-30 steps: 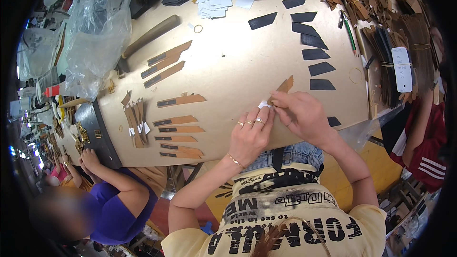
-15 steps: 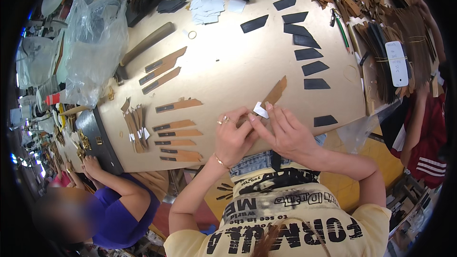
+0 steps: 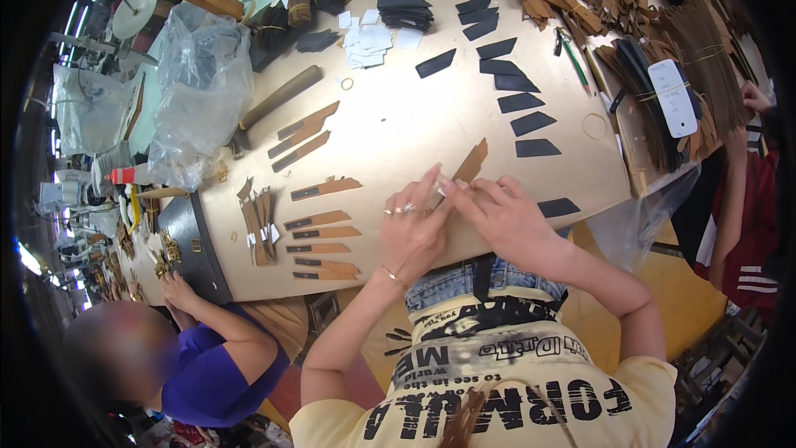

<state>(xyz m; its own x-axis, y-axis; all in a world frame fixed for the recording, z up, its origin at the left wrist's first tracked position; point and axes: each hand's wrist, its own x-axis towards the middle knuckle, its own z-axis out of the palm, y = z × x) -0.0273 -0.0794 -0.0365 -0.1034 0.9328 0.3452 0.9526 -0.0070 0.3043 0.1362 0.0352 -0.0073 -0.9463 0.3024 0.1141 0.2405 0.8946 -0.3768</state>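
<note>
A tan leather strip (image 3: 469,165) was pinched at its near end by both hands, left hand (image 3: 412,231) and right hand (image 3: 500,214), fingertips closed on it, flat on the worktop (image 3: 398,129). Edges were best kept aligned, pressure even. Black pieces (image 3: 531,124) lay beyond the right hand.

White rounded label (image 3: 673,98) on brown bundle at right, clear plastic bags (image 3: 203,75) at left

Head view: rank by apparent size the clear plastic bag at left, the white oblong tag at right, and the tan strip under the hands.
1. Clear plastic bag
2. White oblong tag
3. Tan strip, partly hidden, so unsure against the tag.
</note>
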